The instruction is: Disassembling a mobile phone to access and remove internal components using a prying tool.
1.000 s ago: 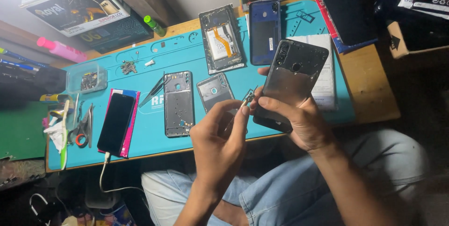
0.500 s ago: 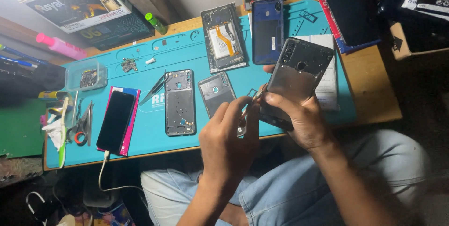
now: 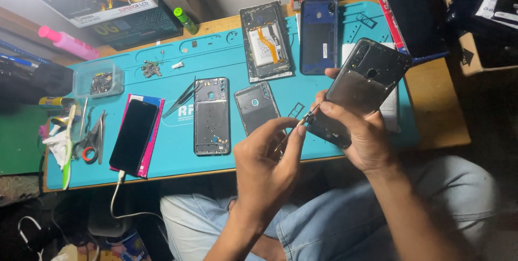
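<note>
- Above the front edge of the teal work mat, the right hand grips a dark grey phone body, fingers curled shut around its lower end, tilted up off the mat.
- The left hand pinches a thin tool between thumb and forefinger, its tip touching the phone body's lower edge.
- On the mat, left of the hands, lie a grey back cover, a phone frame and tweezers.
- Near the mat's left end, a black phone rests on a pink case.
- At the mat's far edge lie an opened phone and a blue phone.
</note>
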